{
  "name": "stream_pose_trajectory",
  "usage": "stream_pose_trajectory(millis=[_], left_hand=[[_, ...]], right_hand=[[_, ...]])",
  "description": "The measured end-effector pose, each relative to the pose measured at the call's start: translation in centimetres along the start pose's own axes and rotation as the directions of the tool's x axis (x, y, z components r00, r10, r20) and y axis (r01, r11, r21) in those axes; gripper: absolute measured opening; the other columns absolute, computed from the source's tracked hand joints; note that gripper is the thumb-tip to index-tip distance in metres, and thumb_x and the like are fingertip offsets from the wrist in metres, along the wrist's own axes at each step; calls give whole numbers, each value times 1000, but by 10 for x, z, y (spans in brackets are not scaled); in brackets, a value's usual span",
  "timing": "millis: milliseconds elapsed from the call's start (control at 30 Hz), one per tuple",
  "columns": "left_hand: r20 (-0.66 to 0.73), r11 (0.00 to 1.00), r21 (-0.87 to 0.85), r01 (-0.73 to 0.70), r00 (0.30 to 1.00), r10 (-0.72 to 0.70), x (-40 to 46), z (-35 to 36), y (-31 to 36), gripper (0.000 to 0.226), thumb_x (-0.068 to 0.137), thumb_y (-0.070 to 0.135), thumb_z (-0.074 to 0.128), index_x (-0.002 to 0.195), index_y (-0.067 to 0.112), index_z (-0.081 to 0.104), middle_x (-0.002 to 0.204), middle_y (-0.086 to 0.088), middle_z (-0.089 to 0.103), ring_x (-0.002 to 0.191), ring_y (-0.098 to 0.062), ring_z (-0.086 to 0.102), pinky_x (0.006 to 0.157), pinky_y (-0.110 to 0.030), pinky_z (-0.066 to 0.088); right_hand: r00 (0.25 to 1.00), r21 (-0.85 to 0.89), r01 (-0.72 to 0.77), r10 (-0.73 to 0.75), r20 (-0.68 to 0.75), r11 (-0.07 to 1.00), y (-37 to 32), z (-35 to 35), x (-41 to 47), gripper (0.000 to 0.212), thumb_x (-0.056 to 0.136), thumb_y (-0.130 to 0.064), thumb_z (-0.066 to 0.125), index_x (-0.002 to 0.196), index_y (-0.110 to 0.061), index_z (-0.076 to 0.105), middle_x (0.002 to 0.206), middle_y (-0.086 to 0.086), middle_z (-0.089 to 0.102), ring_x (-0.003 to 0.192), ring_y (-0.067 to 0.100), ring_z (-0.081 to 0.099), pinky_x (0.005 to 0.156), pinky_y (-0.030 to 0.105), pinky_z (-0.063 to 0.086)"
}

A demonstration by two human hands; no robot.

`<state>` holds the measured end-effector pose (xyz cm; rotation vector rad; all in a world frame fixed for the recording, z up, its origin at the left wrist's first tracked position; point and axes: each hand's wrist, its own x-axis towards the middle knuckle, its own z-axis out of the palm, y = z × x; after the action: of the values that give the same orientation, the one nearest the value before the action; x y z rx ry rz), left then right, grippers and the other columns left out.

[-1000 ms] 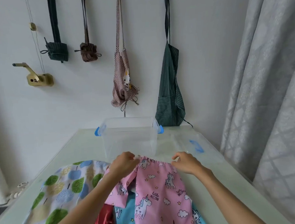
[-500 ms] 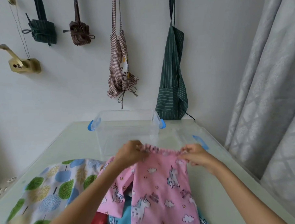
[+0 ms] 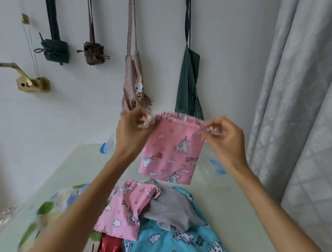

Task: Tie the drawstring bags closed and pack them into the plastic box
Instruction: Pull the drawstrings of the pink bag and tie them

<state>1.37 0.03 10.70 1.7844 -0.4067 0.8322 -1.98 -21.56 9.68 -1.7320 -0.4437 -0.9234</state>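
Left hand (image 3: 130, 130) pinches the left end of the gathered top hem of a pink unicorn bag (image 3: 171, 150), fingers curled closed on the fabric and the pale drawstring end. Right hand (image 3: 227, 136) pinches the right end of the same hem, fingers likewise closed on cloth and cord. The two grips are set apart with the hem stretched between them in a shallow arch.

The bag hangs below both hands, raised clear of the counter (image 3: 68, 168), its body flat and tilted slightly. Its mouth is ruffled; the frame is blurred there and a knot cannot be confirmed.

Under the held bag, a pile of fabric lies on the counter: a second pink unicorn bag (image 3: 125, 209) with its drawstring showing, a grey cloth (image 3: 170, 207) overlapping it, a blue unicorn cloth (image 3: 176, 241) nearest the person, a red satin piece (image 3: 109, 251), and a tree-print cloth (image 3: 50, 207) to the left.

The plastic box (image 3: 107, 145) sits behind the left hand, mostly hidden; only a clear corner with a blue clasp is visible. A clear lid (image 3: 217, 166) with a blue clasp lies on the counter below the right wrist.
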Motion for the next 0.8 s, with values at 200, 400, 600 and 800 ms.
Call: stream_pose_trajectory(millis=[200, 400, 600, 800], left_hand=[[187, 941, 205, 269, 933, -308, -110, -6, -88, 25, 63, 37, 84, 70, 25, 63, 74, 10, 71, 73, -5, 67, 69, -32, 55], [305, 950, -21, 313, 907, -292, -153, -4, -104, 15, 83, 18, 70, 93, 28, 73, 92, 21, 73, 89, 2, 68, 81, -18, 55], [208, 960, 215, 182, 951, -227, -165, -15, -121, 25, 85, 24, 68, 109, 18, 71, 97, 19, 66, 81, 16, 63, 70, -6, 51], [243, 962, 240, 134, 951, -193, -174, -21, -112, 33, 82, 47, 60, 111, 32, 65, 83, 21, 68, 69, 0, 65, 63, -23, 56]], right_hand=[[920, -25, -356, 355, 168, 934, 74, 15, -108, 24, 78, 3, 70, 81, -21, 69, 83, -10, 73, 80, 6, 68, 74, 16, 52], [840, 48, -493, 461, 286, 869, 96, 18, -144, 25, 86, 2, 61, 94, -19, 70, 92, -12, 74, 88, 2, 68, 72, 11, 50], [858, 58, -476, 449, 251, 877, 99, 8, -152, 15, 90, -10, 58, 104, -9, 62, 93, 3, 74, 86, 14, 72, 70, 27, 59], [896, 29, -419, 408, 177, 908, 93, 2, -158, 21, 87, -14, 63, 108, -15, 68, 91, -11, 74, 87, 5, 70, 73, 20, 57]])
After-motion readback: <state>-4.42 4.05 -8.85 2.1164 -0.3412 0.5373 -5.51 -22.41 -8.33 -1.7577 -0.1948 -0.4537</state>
